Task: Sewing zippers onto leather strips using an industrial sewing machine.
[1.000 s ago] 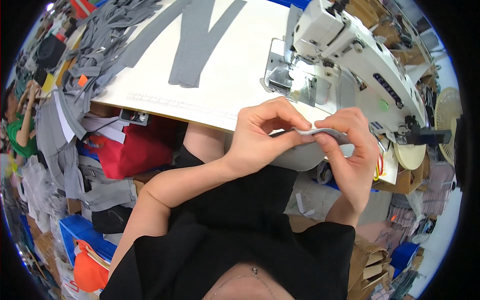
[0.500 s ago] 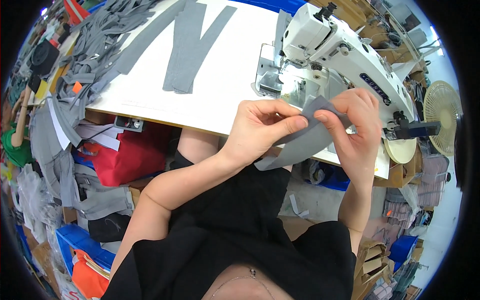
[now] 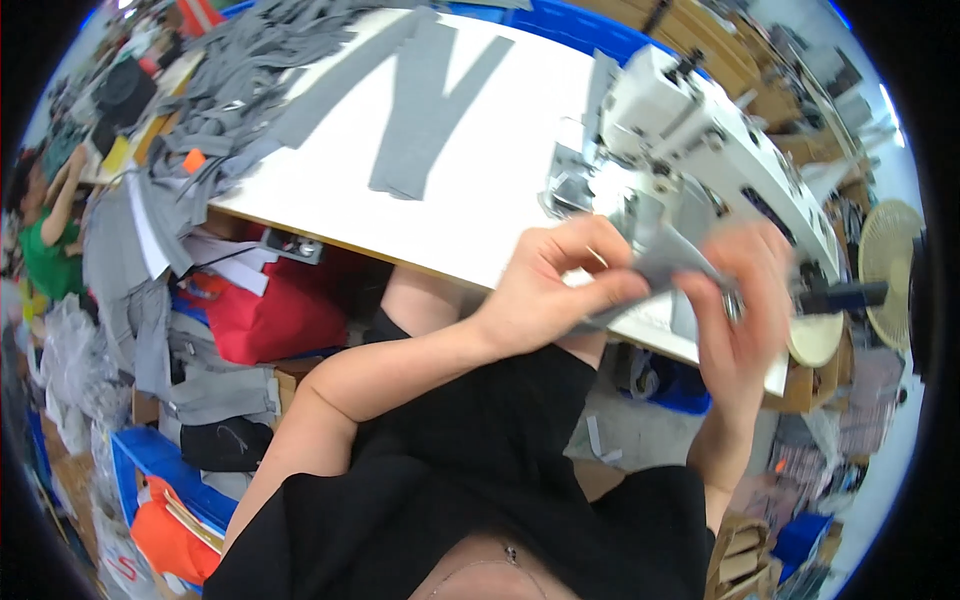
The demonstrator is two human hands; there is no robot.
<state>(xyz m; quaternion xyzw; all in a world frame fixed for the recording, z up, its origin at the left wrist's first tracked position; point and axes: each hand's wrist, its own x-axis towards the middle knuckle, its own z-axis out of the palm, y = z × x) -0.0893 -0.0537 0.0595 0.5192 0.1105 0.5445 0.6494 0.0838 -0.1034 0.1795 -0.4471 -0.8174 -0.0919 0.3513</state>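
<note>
My L hand [image 3: 545, 290] has the grey cloth pc [image 3: 670, 258] pinched btwn thumb & index; R hand [image 3: 748, 290] is at its other end, thumb against it, too blurred to tell if pinched. Cloth's up over the near edge of the white table [image 3: 480, 225], just this side of the sewing machine [image 3: 705, 125]; grey strips [image 3: 420, 125] lie flat to the L

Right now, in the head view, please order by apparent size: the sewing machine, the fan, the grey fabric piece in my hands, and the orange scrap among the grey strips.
1. White sewing machine
2. Off-white fan and grey fabric piece, unranked: the fabric is partly covered and nearer
3. Orange scrap
</note>
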